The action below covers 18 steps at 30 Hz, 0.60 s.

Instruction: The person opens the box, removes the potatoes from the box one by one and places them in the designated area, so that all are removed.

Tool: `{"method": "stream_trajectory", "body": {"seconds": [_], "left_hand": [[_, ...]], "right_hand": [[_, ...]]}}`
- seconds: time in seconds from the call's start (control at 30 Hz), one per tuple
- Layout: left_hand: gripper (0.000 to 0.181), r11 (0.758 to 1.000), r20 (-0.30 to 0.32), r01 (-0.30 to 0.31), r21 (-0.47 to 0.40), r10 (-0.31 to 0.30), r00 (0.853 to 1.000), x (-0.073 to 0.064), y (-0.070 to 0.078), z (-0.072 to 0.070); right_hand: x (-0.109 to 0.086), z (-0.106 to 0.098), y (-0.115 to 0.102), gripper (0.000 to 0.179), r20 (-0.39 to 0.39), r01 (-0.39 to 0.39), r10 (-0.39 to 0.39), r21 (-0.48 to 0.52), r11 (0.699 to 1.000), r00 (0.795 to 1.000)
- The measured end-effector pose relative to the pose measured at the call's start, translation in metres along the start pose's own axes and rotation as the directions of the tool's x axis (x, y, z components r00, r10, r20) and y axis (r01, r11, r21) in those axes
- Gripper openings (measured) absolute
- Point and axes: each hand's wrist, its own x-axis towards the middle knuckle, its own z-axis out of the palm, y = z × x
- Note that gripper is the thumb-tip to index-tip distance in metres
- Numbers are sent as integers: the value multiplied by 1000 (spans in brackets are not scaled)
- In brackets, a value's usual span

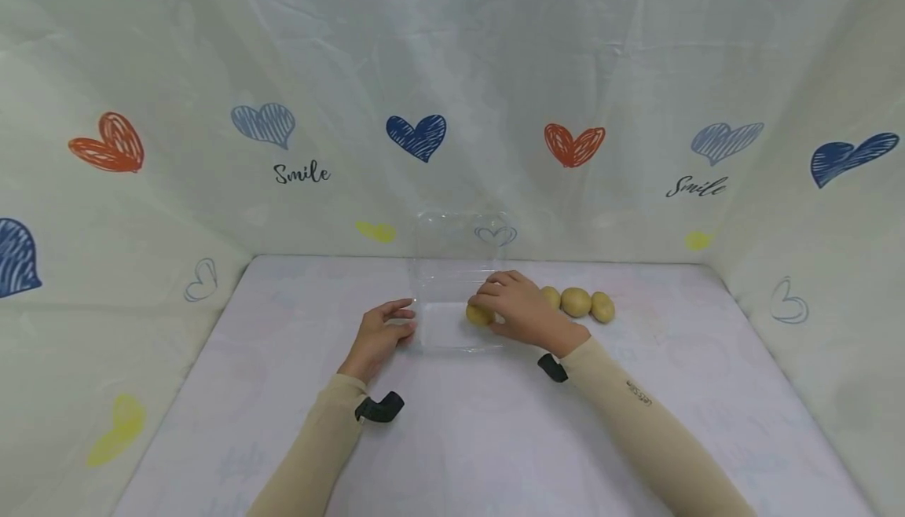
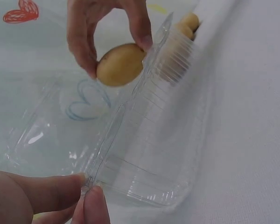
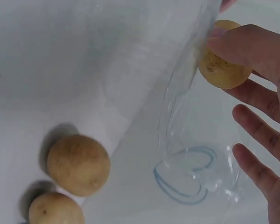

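A clear plastic container (image 1: 447, 338) sits on the table, its hinged lid (image 1: 452, 243) raised at the back. My left hand (image 1: 382, 335) pinches the container's rim at its left side between thumb and fingertips (image 2: 97, 205). In my right hand (image 1: 522, 309) is a yellowish potato (image 2: 120, 65), gripped between thumb and fingers over the rim of the container. The right wrist view shows the thumb (image 3: 245, 44) across this potato, with the other fingers spread apart. Through the clear wall, the container holds nothing else in the left wrist view.
Several more potatoes (image 1: 576, 302) lie in a row on the table (image 1: 459, 423) to the right of the container, partly hidden behind my right hand. A white curtain (image 1: 495, 53) printed with hearts and words hangs behind and at both sides.
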Motion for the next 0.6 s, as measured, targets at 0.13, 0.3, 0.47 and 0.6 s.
{"method": "stream_trajectory", "body": {"seconds": [0.13,0.3,0.47,0.6], "left_hand": [[49,1000,1,0,-3,0,1000,0,-1,0],[49,1000,-1,7,5,-7,1000,-1,0,-1],[49,1000,5,2,6,-2,1000,-1,0,-1],[49,1000,7,3,10,-3,1000,-1,0,0]], "right_hand": [[-12,-3,7,46,-44,-20,20,-5,1000,999],[-27,-6,13,42,-97,-46,47,7,999,994],[-42,-12,19,45,-127,-108,112,36,993,986],[-55,-13,27,47,-135,-159,164,48,986,977]]}}
